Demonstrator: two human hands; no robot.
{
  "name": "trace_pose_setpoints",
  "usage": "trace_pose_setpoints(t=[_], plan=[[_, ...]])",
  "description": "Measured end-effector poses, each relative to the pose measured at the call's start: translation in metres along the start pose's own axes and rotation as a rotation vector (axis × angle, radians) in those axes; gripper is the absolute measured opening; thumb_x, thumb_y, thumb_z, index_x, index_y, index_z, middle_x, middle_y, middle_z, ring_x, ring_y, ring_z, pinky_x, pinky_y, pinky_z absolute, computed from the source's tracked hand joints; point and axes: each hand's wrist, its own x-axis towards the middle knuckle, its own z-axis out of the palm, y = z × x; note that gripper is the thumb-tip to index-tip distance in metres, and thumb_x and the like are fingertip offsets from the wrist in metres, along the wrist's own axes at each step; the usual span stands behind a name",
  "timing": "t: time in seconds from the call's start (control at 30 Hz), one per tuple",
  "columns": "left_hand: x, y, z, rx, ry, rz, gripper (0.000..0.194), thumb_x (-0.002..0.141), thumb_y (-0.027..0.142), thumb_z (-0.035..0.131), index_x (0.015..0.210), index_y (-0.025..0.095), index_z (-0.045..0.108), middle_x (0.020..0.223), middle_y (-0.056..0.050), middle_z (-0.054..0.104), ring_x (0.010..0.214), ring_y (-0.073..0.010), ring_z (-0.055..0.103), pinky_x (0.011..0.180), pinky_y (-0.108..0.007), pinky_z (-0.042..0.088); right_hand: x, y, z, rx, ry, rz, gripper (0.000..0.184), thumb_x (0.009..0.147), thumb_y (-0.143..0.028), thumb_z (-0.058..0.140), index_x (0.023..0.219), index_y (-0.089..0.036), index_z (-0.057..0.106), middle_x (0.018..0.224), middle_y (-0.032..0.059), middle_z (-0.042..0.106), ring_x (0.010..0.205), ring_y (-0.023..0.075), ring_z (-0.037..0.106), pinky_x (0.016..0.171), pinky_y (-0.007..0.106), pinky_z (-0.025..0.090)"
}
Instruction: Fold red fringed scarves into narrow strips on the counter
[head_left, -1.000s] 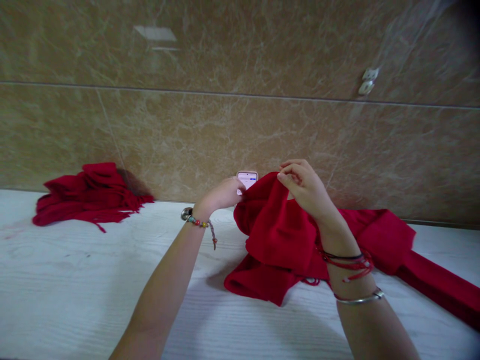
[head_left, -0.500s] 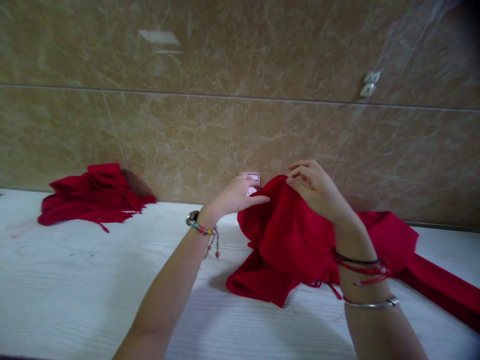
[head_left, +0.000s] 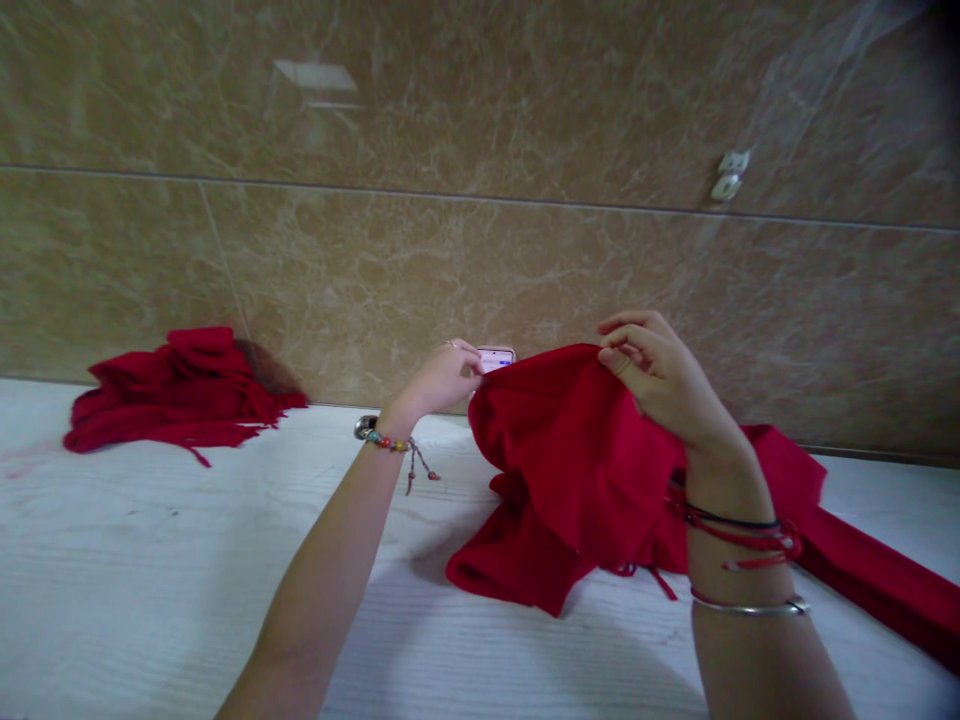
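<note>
A red scarf [head_left: 570, 460], with a few fringe strands at its lower edge, is bunched on the white surface with its upper edge lifted and stretched between my hands. My left hand [head_left: 442, 380] pinches the left end of that edge. Thumb and fingers of my right hand [head_left: 660, 370] grip the edge farther right, close to the wall. Below the raised edge the cloth hangs in loose folds, and my right forearm hides part of it. Behind the left fingertips, a phone [head_left: 496, 358] with a lit screen is partly covered.
Another red fringed scarf [head_left: 172, 390] lies crumpled at the left against the brown marbled wall [head_left: 375, 270]. A long red strip of cloth [head_left: 877, 570] runs along the white tabletop [head_left: 187, 560] to the right. Small white fittings [head_left: 730, 175] are on the wall.
My left hand has moved slightly left and its fingers have closed on the cloth edge. My right hand has shifted a little right, and the edge between them is now straighter.
</note>
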Motion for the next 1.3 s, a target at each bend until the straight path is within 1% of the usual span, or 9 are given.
trace_pose_setpoints(t=[0.13,0.33,0.5,0.63,0.8,0.97,1.1,1.2,1.3], plan=[[-0.015,0.015,-0.034,0.009,0.330,-0.014,0.012,0.079,0.021,0.057,0.081,0.014,0.066,0.111,-0.005,0.056,0.103,-0.0163,0.053,0.094,-0.031,0.038,-0.001,0.012,-0.001,-0.057,-0.021,0.030,0.014,0.079,-0.031,0.053,0.068,-0.024,0.058,0.091,0.0053,0.056,0.088,0.0211,0.055,0.081,0.040,0.045],[-0.014,0.011,-0.014,0.126,-0.290,-0.105,0.011,0.074,0.014,0.059,0.069,0.013,0.068,0.078,-0.005,0.065,0.077,-0.0162,0.060,0.076,-0.026,0.045,-0.013,0.041,0.025,-0.186,-0.336,0.038,0.016,0.075,-0.028,0.055,0.060,-0.022,0.058,0.069,0.0036,0.059,0.071,0.0188,0.057,0.069,0.034,0.048],[-0.006,0.001,-0.002,0.092,-0.159,-0.016,0.014,0.077,0.022,0.057,0.079,0.014,0.069,0.091,-0.007,0.065,0.087,-0.0170,0.059,0.079,-0.025,0.043,-0.020,0.056,0.036,-0.285,-0.597,0.072,0.021,0.074,-0.024,0.057,0.053,-0.023,0.057,0.059,0.0029,0.060,0.057,0.0169,0.056,0.057,0.029,0.045],[-0.009,0.014,-0.010,0.116,-0.313,-0.061,0.009,0.073,0.017,0.060,0.071,0.014,0.068,0.080,-0.005,0.065,0.078,-0.0156,0.060,0.074,-0.023,0.044,-0.018,0.050,0.037,-0.369,-0.550,0.080,0.018,0.075,-0.024,0.056,0.057,-0.022,0.058,0.067,0.0052,0.063,0.065,0.0197,0.059,0.061,0.032,0.046],[-0.011,0.024,-0.016,0.097,0.097,-0.038,0.016,0.081,0.020,0.053,0.082,0.015,0.068,0.092,-0.005,0.063,0.086,-0.0147,0.058,0.081,-0.026,0.042,-0.011,0.032,0.032,-0.360,-0.311,0.072,0.014,0.077,-0.020,0.053,0.066,-0.019,0.061,0.073,0.0067,0.064,0.072,0.0199,0.060,0.068,0.032,0.046],[-0.007,0.009,-0.003,0.147,-0.422,-0.213,0.012,0.072,0.013,0.057,0.068,0.014,0.069,0.069,-0.003,0.064,0.065,-0.0134,0.057,0.065,-0.023,0.043,-0.013,0.023,0.037,-0.366,-0.543,0.064,0.015,0.077,-0.017,0.053,0.067,-0.019,0.063,0.075,0.0056,0.065,0.075,0.0185,0.060,0.071,0.029,0.046],[-0.005,0.009,0.001,0.138,-0.188,-0.090,0.015,0.076,0.017,0.055,0.076,0.013,0.069,0.087,-0.007,0.065,0.082,-0.0160,0.058,0.075,-0.023,0.043,-0.017,0.020,0.049,-0.491,-0.653,0.110,0.017,0.081,-0.016,0.049,0.074,-0.015,0.064,0.088,0.0116,0.064,0.086,0.0206,0.059,0.074,0.029,0.044],[-0.006,0.007,-0.001,0.137,-0.263,-0.166,0.014,0.074,0.017,0.056,0.072,0.013,0.069,0.078,-0.006,0.065,0.076,-0.0164,0.059,0.071,-0.024,0.044,-0.014,0.017,0.052,-0.451,-0.508,0.122,0.018,0.084,-0.019,0.046,0.079,-0.015,0.063,0.090,0.0119,0.061,0.086,0.0207,0.058,0.074,0.030,0.044],[-0.006,0.000,-0.002,0.137,-0.125,-0.149,0.016,0.077,0.020,0.054,0.076,0.014,0.068,0.085,-0.007,0.065,0.080,-0.0171,0.058,0.071,-0.025,0.043,-0.010,0.015,0.049,-0.377,-0.293,0.142,0.021,0.085,-0.019,0.043,0.077,-0.016,0.062,0.088,0.0105,0.059,0.082,0.0197,0.056,0.072,0.030,0.044]])
